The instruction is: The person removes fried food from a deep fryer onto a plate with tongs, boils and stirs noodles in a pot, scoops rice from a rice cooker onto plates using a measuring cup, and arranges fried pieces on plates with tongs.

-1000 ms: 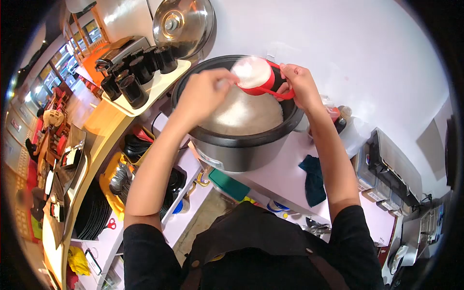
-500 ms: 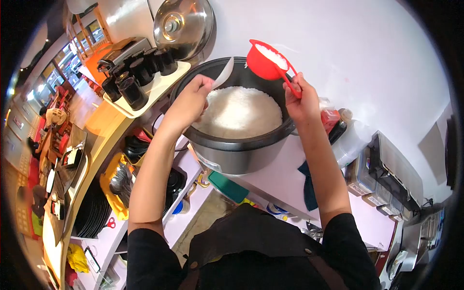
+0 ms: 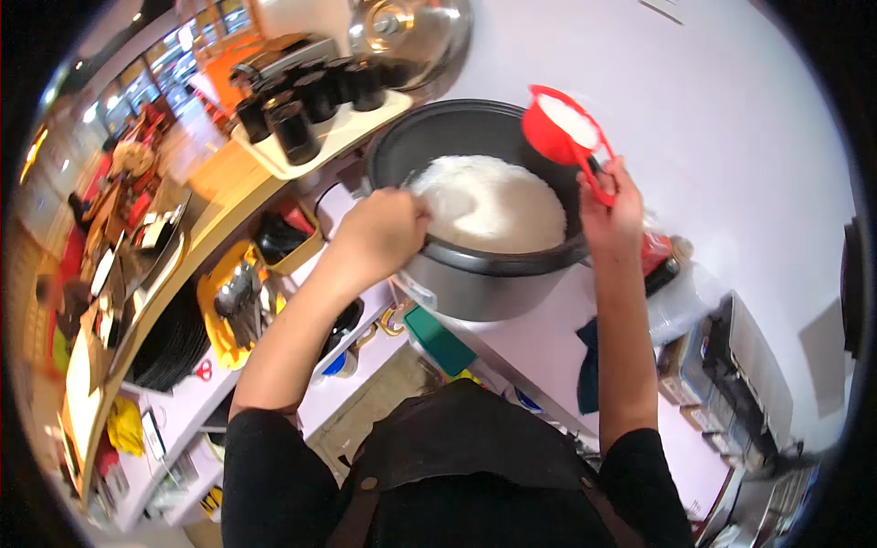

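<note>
My left hand (image 3: 379,236) is closed round the handle of a pale rice paddle (image 3: 448,203) at the near left rim of a large dark cooking pot (image 3: 498,294). Blurred by motion, the paddle's blade lies over or in the white rice (image 3: 521,215); which of the two I cannot tell. My right hand (image 3: 614,205) grips the handle of a red scoop (image 3: 551,132), held up above the pot's right rim. White rice fills the scoop's bowl.
A tray (image 3: 301,164) of black cups (image 3: 294,131) stands left of the pot, with a metal lid (image 3: 411,41) behind. Bottles (image 3: 671,265) and lidded containers (image 3: 731,365) line the right. Below left is a yellow bin (image 3: 219,301) of utensils. Other people sit far left.
My left hand has come down, taking the paddle from above the rim to the rice. My right hand still holds the filled scoop up. The whole view has shifted.
</note>
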`<action>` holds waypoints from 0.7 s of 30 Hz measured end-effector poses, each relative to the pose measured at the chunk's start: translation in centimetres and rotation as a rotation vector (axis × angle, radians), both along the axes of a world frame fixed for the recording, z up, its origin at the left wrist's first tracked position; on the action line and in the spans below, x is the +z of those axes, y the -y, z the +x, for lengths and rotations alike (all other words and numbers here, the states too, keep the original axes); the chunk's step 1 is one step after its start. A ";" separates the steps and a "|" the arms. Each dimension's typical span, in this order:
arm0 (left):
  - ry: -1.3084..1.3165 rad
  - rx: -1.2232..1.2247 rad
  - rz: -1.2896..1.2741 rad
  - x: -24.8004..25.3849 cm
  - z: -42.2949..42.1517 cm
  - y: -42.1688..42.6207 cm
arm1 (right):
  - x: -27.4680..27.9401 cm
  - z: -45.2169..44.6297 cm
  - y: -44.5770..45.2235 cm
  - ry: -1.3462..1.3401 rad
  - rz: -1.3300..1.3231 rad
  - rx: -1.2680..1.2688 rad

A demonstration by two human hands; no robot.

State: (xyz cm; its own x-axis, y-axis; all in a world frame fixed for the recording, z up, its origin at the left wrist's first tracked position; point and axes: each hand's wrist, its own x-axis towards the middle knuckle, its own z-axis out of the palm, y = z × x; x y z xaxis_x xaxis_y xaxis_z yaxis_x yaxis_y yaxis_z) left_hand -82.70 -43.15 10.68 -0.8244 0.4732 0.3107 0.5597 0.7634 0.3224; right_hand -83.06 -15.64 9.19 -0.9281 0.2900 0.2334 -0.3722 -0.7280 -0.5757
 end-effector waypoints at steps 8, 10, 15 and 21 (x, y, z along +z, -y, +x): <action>-0.352 0.081 -0.263 1.3 2.7 0.8 | 1.1 1.9 0.1 -0.010 0.214 -0.080; -0.465 0.077 -0.210 2.4 3.1 0.8 | 1.7 2.5 0.8 -0.004 0.284 -0.130; -0.499 -0.022 -0.277 1.2 3.1 1.3 | 2.4 3.4 1.7 -0.015 0.463 -0.236; -0.306 0.185 0.146 -2.1 2.6 2.5 | 3.5 4.6 3.8 -0.079 0.568 -0.208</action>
State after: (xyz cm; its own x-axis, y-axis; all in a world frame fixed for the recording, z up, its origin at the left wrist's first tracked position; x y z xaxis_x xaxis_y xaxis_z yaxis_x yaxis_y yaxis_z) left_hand -80.10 -45.66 8.59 -0.7506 0.2575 0.6085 0.5036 0.8191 0.2746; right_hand -78.42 -19.47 12.73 -0.8388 0.2734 0.4708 -0.5314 -0.2231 -0.8172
